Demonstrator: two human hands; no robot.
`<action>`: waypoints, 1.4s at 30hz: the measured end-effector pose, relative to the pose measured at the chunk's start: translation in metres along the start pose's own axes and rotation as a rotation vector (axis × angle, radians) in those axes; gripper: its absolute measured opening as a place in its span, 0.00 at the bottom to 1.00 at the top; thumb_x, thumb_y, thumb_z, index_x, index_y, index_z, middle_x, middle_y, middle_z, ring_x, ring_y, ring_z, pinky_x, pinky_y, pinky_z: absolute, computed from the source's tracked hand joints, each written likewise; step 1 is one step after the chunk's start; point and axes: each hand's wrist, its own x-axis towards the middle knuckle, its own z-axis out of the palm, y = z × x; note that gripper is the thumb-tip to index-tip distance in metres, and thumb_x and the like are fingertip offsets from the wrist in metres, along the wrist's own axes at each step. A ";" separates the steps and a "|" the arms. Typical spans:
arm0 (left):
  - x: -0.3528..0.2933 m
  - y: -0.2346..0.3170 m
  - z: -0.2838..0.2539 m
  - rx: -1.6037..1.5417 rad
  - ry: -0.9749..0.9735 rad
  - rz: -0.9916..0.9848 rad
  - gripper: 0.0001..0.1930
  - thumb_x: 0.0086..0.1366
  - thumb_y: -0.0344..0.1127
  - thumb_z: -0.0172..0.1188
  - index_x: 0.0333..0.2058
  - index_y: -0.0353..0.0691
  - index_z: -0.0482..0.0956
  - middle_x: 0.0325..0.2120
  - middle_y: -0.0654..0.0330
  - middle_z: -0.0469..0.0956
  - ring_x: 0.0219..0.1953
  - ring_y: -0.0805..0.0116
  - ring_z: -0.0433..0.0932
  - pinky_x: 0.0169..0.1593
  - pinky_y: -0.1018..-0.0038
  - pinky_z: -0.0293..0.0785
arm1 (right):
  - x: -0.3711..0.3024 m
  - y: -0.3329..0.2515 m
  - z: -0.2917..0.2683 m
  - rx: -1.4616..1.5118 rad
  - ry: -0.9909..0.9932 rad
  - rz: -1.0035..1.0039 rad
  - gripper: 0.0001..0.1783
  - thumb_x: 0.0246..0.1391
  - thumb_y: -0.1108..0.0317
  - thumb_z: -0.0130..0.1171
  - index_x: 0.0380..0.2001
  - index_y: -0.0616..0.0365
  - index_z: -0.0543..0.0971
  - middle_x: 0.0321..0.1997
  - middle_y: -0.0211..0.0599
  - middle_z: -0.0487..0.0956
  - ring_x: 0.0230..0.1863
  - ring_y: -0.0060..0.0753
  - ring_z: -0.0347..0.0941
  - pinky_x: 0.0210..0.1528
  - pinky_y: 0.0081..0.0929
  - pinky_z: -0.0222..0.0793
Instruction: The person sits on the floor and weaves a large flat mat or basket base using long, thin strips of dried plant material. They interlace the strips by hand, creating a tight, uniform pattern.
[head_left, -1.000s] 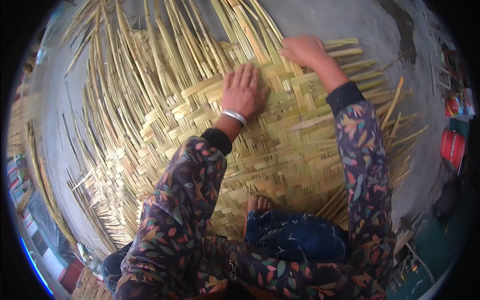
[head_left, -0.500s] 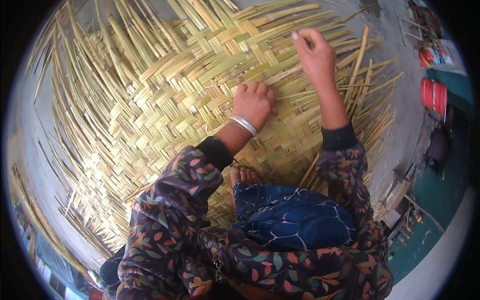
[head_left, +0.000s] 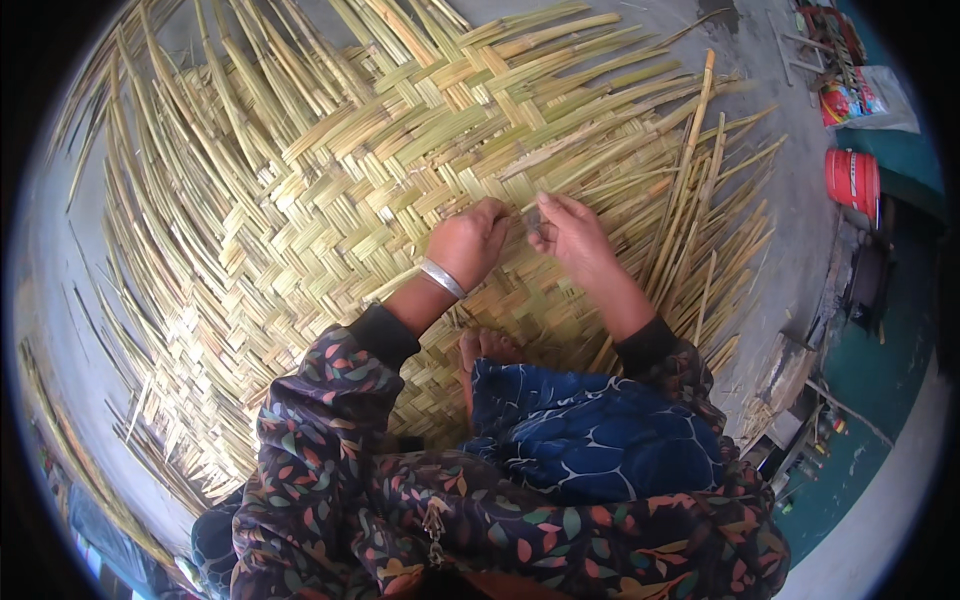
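A large mat of split reed strips, woven in a zigzag pattern, lies under both hands. My left hand, with a silver bangle at the wrist, is closed just above the weave, its fingertips at a thin reed strip. Just to its right, my right hand is bent in a pinch with the thumb up, close to the same strip. A small greyish patch shows between its fingers, too unclear to name. My bare foot rests on the mat below the hands.
Long unwoven reed ends fan out at the left and top. More loose ends stick out on the right. Grey floor surrounds the mat. At the right stand a red round container and a wooden block.
My right hand has come down and left from the mat's upper right to beside my left hand. The left hand has shifted slightly left and down and turned its fingers toward the right.
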 end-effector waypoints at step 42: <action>-0.080 -0.041 -0.087 -1.261 -0.346 -0.513 0.12 0.61 0.42 0.59 0.37 0.40 0.77 0.26 0.67 0.76 0.25 0.79 0.73 0.27 0.83 0.69 | -0.005 0.003 0.086 -0.073 -0.562 -0.032 0.06 0.57 0.68 0.53 0.35 0.58 0.74 0.30 0.29 0.76 0.30 0.19 0.72 0.34 0.16 0.69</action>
